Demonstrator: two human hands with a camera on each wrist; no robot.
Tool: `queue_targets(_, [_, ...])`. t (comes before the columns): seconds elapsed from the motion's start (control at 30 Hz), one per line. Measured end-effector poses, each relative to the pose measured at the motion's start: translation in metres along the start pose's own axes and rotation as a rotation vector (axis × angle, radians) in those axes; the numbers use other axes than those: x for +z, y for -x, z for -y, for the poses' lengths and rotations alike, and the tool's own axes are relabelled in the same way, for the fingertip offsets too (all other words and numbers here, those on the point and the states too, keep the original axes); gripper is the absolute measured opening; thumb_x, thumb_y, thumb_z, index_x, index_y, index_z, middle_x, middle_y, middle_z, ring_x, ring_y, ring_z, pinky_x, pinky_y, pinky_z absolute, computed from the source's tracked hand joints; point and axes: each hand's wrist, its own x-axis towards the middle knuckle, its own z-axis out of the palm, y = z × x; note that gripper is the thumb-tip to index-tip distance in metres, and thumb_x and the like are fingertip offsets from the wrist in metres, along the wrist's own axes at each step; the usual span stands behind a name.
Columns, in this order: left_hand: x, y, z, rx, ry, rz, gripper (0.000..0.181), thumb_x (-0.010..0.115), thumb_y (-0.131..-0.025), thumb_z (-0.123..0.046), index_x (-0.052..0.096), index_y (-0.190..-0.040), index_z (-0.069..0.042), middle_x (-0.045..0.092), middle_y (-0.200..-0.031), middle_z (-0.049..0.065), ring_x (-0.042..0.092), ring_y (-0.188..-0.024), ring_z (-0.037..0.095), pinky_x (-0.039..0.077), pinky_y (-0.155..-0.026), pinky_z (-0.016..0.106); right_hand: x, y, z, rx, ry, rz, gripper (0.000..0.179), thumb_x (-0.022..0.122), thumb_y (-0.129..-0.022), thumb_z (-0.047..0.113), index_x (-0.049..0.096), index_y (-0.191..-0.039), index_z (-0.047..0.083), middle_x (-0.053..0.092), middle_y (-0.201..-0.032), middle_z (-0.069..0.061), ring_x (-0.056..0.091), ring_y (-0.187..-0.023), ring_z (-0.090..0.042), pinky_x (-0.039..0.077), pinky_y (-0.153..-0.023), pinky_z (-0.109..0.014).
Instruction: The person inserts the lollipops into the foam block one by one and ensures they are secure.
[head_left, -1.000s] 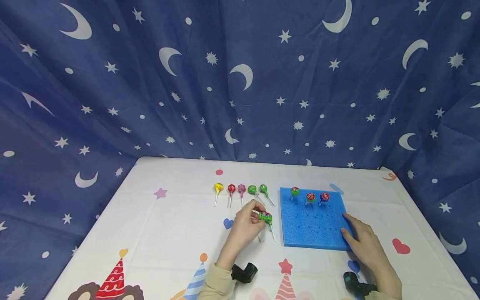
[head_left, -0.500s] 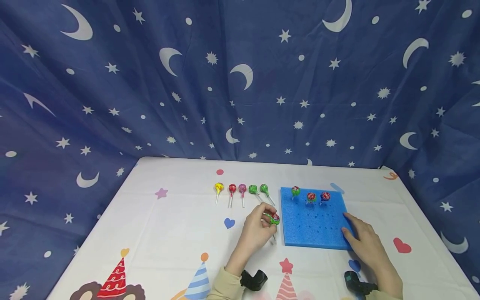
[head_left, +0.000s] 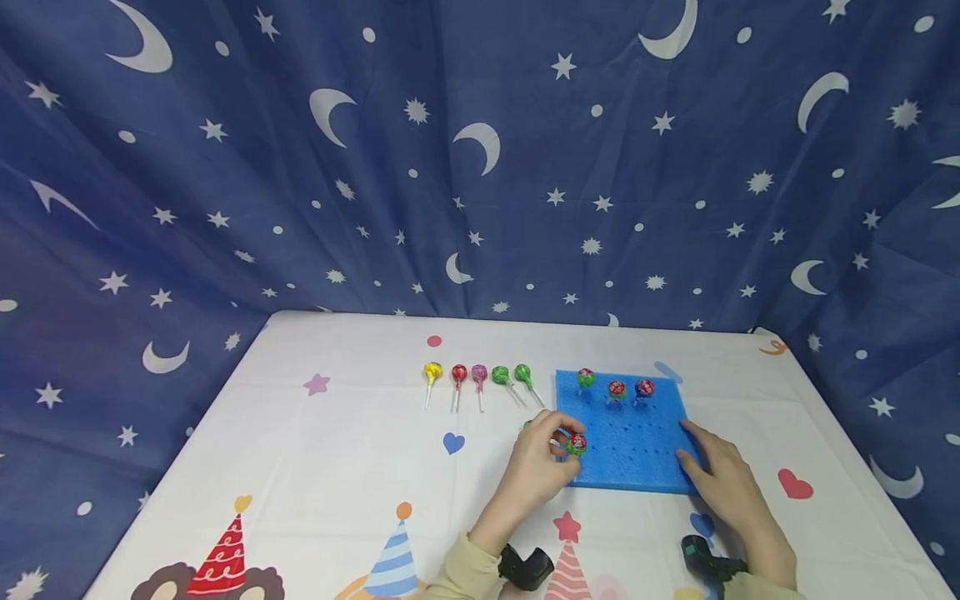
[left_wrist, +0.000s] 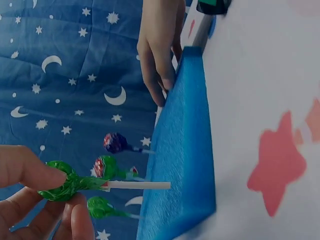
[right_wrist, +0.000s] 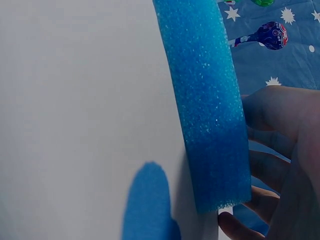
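My left hand (head_left: 542, 462) pinches a green-wrapped lollipop (head_left: 577, 443) by its candy head. In the left wrist view the white stick of this lollipop (left_wrist: 62, 182) points toward the blue foam block (left_wrist: 172, 150), over its left edge. A small green bit (head_left: 527, 424) shows behind that hand, mostly hidden. My right hand (head_left: 726, 479) rests at the right edge of the foam block (head_left: 622, 471), its fingers fairly straight along it. Three lollipops stand in the block's far part: a green one (head_left: 585, 379), a red-and-green one (head_left: 617, 389) and a blue-and-red one (head_left: 644, 388).
Left of the block a row of lollipops lies on the white table: yellow (head_left: 432, 372), red (head_left: 459, 374), pink (head_left: 479, 375) and two green (head_left: 501, 376). Rows of small holes mark the block's top. A dark blue curtain (head_left: 480, 208) hangs behind the table.
My left hand has moved right with the lollipop, from beside the foam block to over its left edge. My right hand stays at the block's right edge.
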Motion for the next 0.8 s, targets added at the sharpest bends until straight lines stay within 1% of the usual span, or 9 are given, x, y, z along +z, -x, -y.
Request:
queue_targets(0.1, [0.002, -0.002, -0.004, 0.016, -0.009, 0.016, 0.035, 0.065, -0.075, 0.005, 0.064, -0.107, -0.010, 0.059, -0.103, 0.002, 0.057, -0.085, 0.012, 0.053, -0.076, 0.022, 0.000, 0.000, 0.000, -0.004, -0.002, -0.007, 0.066, 0.043, -0.100, 0.041, 0.024, -0.151, 0.004, 0.027, -0.149, -0.033, 0.021, -0.134, -0.056, 0.021, -0.100, -0.076])
queue_targets(0.27, [0.008, -0.009, -0.008, 0.052, -0.028, 0.024, 0.034, 0.066, -0.075, 0.005, 0.065, -0.106, -0.010, 0.060, -0.103, 0.002, 0.056, -0.086, 0.006, 0.052, -0.076, 0.019, -0.001, 0.002, 0.000, -0.011, -0.003, -0.013, 0.064, 0.044, -0.100, 0.039, 0.024, -0.150, 0.003, 0.027, -0.148, -0.033, 0.022, -0.135, -0.056, 0.021, -0.101, -0.075])
queue_targets(0.5, [0.018, -0.022, -0.009, 0.069, -0.030, 0.035, 0.033, 0.067, -0.077, 0.004, 0.065, -0.105, -0.012, 0.059, -0.101, 0.002, 0.060, -0.085, 0.014, 0.052, -0.077, 0.018, 0.000, 0.001, 0.000, -0.014, -0.002, -0.018, 0.064, 0.043, -0.100, 0.039, 0.024, -0.150, 0.004, 0.027, -0.148, -0.033, 0.022, -0.135, -0.056, 0.021, -0.101, -0.075])
queue_targets(0.67, [0.026, -0.032, -0.011, 0.066, -0.021, 0.043, 0.032, 0.067, -0.077, 0.005, 0.064, -0.104, -0.012, 0.059, -0.102, 0.002, 0.060, -0.087, 0.016, 0.052, -0.078, 0.017, 0.000, 0.002, 0.000, -0.030, -0.009, -0.028, 0.064, 0.043, -0.100, 0.039, 0.025, -0.150, 0.004, 0.028, -0.148, -0.033, 0.022, -0.135, -0.056, 0.021, -0.101, -0.075])
queue_targets(0.8, [0.033, -0.040, -0.010, 0.083, -0.014, 0.060, 0.033, 0.067, -0.077, 0.005, 0.062, -0.104, -0.013, 0.059, -0.102, 0.003, 0.059, -0.087, 0.015, 0.052, -0.078, 0.018, 0.000, 0.002, 0.001, -0.044, -0.011, -0.043, 0.062, 0.044, -0.100, 0.037, 0.028, -0.149, 0.003, 0.030, -0.148, -0.032, 0.024, -0.134, -0.055, 0.022, -0.101, -0.075])
